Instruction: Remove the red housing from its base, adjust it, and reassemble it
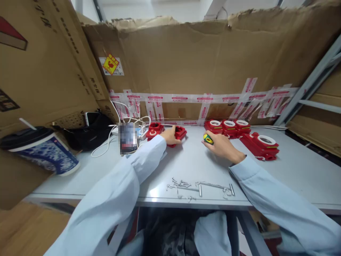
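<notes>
My left hand (168, 136) reaches to a red housing (181, 132) with a dark opening and grips its near left side. Just left of it sits another red housing (155, 131) with a small round knob. My right hand (220, 145) is closed around a screwdriver (208, 139) with a yellow and green handle. The screwdriver's shaft is hidden from view. Loose screws (182, 184) lie near the table's front edge, beside two thin metal rods with crossbars (215, 185).
Several red housings with white rings (229, 123) stand at the back right, with a longer red housing (259, 145) nearer. On the left are a phone (128, 138), white cables (108, 140), a black pouch (85, 132) and a large cup (50, 151). Cardboard (181, 64) walls the back.
</notes>
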`<state>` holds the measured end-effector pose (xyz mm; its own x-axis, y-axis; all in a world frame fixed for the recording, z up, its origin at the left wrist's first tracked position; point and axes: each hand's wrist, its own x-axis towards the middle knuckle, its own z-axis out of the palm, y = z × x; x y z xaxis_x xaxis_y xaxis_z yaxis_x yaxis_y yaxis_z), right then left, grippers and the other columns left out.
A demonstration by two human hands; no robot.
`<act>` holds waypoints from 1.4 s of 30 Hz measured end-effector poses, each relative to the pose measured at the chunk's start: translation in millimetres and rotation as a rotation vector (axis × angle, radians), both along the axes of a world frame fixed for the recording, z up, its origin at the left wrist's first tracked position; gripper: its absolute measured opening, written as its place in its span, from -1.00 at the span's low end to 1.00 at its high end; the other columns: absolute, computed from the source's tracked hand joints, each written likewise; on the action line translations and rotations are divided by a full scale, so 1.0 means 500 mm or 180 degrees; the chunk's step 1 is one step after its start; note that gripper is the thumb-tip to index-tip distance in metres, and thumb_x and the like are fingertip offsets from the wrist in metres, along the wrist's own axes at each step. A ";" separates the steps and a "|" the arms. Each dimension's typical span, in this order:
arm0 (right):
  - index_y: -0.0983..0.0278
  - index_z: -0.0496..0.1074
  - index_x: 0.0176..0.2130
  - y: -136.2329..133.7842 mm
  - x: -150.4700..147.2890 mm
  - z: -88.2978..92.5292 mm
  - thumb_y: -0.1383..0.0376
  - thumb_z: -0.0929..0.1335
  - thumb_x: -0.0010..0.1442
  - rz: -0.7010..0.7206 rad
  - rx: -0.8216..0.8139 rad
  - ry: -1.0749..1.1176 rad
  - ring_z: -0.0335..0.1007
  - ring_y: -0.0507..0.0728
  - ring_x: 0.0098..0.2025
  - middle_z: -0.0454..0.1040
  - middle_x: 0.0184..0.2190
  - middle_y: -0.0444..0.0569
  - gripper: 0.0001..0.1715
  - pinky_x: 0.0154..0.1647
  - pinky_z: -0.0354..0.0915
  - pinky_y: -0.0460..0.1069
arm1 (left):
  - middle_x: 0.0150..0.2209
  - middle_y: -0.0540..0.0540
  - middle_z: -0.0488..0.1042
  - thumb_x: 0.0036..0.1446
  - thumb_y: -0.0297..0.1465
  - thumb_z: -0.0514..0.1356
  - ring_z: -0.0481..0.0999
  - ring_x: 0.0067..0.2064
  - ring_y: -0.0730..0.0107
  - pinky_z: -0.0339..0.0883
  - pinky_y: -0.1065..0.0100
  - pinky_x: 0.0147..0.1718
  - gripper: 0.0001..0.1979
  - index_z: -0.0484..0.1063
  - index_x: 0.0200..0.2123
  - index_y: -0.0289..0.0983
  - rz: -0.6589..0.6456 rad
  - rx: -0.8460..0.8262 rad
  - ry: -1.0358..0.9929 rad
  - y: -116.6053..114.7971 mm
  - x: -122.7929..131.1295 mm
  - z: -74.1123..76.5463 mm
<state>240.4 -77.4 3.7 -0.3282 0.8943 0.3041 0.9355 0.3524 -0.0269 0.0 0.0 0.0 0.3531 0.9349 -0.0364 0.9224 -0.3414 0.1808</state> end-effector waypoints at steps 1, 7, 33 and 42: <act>0.25 0.31 -0.15 0.001 0.004 0.000 0.14 0.21 0.26 0.0006 -0.0100 -0.0111 0.47 0.23 -0.29 0.54 -0.32 0.07 -0.74 -0.42 0.06 -0.03 | -0.11 -0.28 0.50 -0.04 -0.14 0.21 0.53 -0.14 0.10 0.35 0.28 -0.22 -0.16 -0.05 0.23 -0.35 -0.0155 -0.0059 -0.0038 -0.014 -0.001 0.002; 0.25 0.34 -0.19 0.007 0.021 -0.017 0.17 0.27 0.20 0.0133 -0.0689 -0.0558 0.46 0.22 -0.25 0.53 -0.29 0.09 -0.77 -0.41 0.07 -0.03 | -0.23 -0.12 0.50 -0.07 -0.24 0.24 0.49 -0.30 0.24 0.31 0.34 -0.32 -0.10 -0.12 0.29 -0.25 -0.1264 -0.0434 -0.0200 -0.103 -0.020 0.027; 0.20 0.24 0.05 -0.045 -0.082 0.006 0.17 0.49 -0.04 0.2072 -0.0732 0.3614 0.40 0.20 0.03 0.42 0.03 0.07 -0.30 0.08 0.32 0.14 | 0.34 -0.26 -0.05 0.11 -0.30 0.24 0.13 0.30 0.06 0.14 0.06 0.21 -0.14 -0.23 0.33 -0.15 -0.2283 0.0203 -0.1964 -0.198 -0.044 0.073; 0.19 0.27 0.00 -0.020 -0.045 -0.001 0.12 0.49 -0.06 0.1730 -0.0487 0.3827 0.43 0.20 0.00 0.48 -0.06 0.01 -0.33 0.08 0.31 0.15 | 0.06 -0.16 0.41 0.17 -0.16 0.11 0.43 0.05 0.22 0.29 0.25 0.02 -0.55 0.25 0.09 -0.19 -0.0888 0.0396 -0.0487 -0.212 -0.245 0.077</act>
